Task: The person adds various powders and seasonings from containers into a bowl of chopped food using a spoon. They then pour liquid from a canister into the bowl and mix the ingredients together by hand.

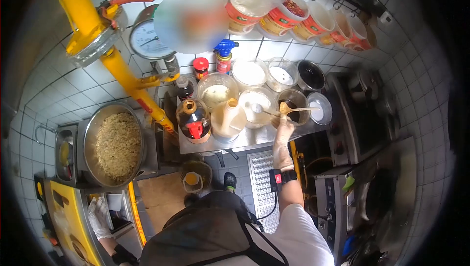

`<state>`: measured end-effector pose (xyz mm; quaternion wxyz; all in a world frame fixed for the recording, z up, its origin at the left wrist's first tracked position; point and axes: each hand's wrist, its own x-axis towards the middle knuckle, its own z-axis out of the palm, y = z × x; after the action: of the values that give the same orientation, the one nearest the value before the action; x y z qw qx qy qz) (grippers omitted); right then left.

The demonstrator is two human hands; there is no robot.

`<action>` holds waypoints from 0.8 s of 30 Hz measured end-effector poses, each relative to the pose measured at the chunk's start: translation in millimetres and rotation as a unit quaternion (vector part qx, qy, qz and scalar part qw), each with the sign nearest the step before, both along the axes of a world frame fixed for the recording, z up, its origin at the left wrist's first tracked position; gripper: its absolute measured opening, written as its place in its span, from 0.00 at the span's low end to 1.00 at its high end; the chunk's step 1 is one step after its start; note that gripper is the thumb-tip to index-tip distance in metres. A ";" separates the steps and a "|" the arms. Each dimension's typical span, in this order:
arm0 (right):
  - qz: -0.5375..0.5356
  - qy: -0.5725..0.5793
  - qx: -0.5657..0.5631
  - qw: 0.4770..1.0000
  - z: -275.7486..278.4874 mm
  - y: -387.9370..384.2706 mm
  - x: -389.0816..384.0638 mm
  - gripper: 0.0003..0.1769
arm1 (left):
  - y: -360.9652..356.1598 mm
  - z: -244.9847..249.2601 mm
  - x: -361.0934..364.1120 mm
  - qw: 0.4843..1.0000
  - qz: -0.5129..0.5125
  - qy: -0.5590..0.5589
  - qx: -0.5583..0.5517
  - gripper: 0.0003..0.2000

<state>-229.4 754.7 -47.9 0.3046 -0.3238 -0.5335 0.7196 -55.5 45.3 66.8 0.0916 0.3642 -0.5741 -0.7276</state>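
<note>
Gloved, my right hand (283, 133) reaches to the front of a steel shelf (245, 146), its fingers closed at the handle end of a metal spoon (258, 108). The spoon's bowl is over a tub of white powder (264, 98). Beside the fingertips, a light-brown spoon (285, 108) lies across a tub of dark contents (295, 100). My left hand (99, 219), also gloved, is low on the left at an open compartment (117, 202) by a yellow panel (63, 217); its fingers are too unclear to read.
A big steel bowl of grainy food (117, 146) stands at left. Bottles (194, 119) and more tubs (249, 71) crowd the shelf. A yellow pipe (122, 77) slants down on the left. Containers (320, 21) hang on the wall. Cooking equipment (367, 104) is at right.
</note>
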 end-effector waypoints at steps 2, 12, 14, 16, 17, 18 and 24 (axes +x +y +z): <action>-0.028 -0.015 0.054 0.998 11.6 10.6 5.7 0.15 | -13.4 -11.9 4.0 1.000 -0.001 0.009 -0.001 0.20; 0.135 0.093 0.184 0.969 217.4 -115.6 21.0 0.11 | 8.5 -29.6 4.1 0.998 0.015 0.040 -0.049 0.10; 0.208 0.099 0.158 0.960 212.5 -170.7 5.5 0.10 | 21.1 -12.6 3.3 0.992 0.076 0.074 0.067 0.11; 0.361 0.146 0.162 0.907 229.1 -238.4 1.3 0.09 | 21.6 -8.8 10.9 0.997 0.044 0.056 0.033 0.14; 0.394 0.240 0.306 0.833 208.0 -257.1 -14.4 0.09 | 21.6 -5.1 14.4 0.997 0.046 0.054 0.030 0.16; 0.402 0.293 0.468 0.730 221.2 -273.8 -21.1 0.10 | 21.7 -2.3 19.9 0.997 0.050 0.053 0.030 0.16; 0.452 0.368 0.605 0.543 222.0 -330.5 -41.3 0.30 | 17.1 -7.0 45.5 0.997 0.067 0.001 -0.023 0.18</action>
<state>-270.8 424.2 174.1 0.2326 0.5142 -0.7589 0.3249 -10.0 62.3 59.7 0.1495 0.3990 -0.5647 -0.7068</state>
